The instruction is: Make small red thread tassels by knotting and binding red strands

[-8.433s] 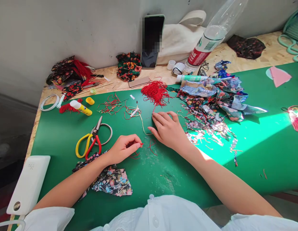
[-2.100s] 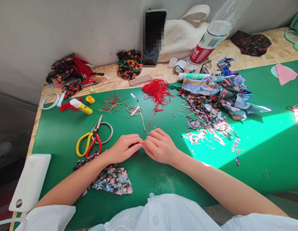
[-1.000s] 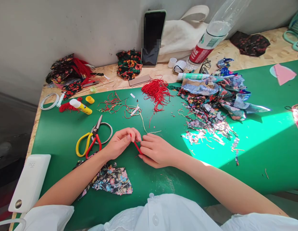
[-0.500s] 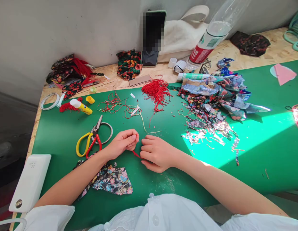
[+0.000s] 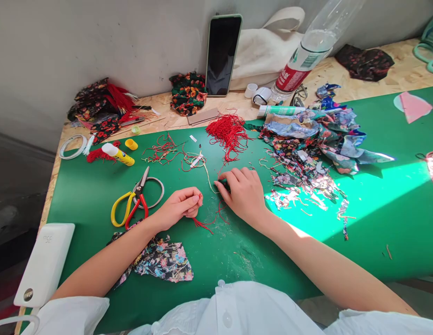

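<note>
My left hand [image 5: 178, 208] rests on the green mat [image 5: 237, 242], fingers pinched on a small bunch of red threads [image 5: 201, 223] that fans out below the fingertips. My right hand [image 5: 242, 191] lies farther back with its fingers curled down on the mat, the fingertips touching a loose red strand [image 5: 220, 173] that trails from the big pile of red thread [image 5: 227, 132]. A pale cord [image 5: 206, 174] runs past the right fingertips. Whether the right fingers grip the strand is hidden.
Yellow and red scissors [image 5: 131, 204] and a metal ring [image 5: 154, 190] lie left of my left hand. A floral fabric piece [image 5: 160, 260] sits under my left forearm. Fabric scraps [image 5: 307, 149] spread right. A glue stick [image 5: 118, 156], phone [image 5: 221, 53] and bottle [image 5: 307, 51] stand behind.
My right hand has let go of the red bunch and moved back and right to a loose strand near the pile. My left hand stays in place, still pinching the bunch.
</note>
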The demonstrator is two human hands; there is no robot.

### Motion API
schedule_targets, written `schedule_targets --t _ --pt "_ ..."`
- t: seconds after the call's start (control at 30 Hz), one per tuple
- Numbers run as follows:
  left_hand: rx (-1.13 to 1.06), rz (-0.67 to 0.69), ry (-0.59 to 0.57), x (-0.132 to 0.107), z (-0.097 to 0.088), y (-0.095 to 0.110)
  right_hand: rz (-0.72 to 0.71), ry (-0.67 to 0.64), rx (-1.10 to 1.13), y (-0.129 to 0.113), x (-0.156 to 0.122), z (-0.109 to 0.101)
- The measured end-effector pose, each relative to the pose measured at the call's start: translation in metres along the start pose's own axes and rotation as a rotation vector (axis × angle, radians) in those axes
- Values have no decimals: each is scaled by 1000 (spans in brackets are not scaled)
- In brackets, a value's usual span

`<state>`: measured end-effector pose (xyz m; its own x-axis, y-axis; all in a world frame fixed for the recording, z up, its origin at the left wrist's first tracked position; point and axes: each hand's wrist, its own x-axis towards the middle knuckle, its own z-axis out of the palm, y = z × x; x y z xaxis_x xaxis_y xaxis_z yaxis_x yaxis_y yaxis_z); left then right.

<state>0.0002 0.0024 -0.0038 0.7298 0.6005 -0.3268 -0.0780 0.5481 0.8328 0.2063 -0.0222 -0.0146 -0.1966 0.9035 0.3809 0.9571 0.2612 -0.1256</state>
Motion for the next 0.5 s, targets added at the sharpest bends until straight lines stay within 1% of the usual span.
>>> schedule_targets --t 0.17,0.37,0.5 --pt "-9 -8 15 -1 0 1 -2 -17 31 -2 0 2" --pt "-8 -11 15 -1 -1 1 -43 6 -51 -7 -4 -1" --pt "-5 -10 12 -1 0 1 -57 -9 -97 -8 -6 -1"
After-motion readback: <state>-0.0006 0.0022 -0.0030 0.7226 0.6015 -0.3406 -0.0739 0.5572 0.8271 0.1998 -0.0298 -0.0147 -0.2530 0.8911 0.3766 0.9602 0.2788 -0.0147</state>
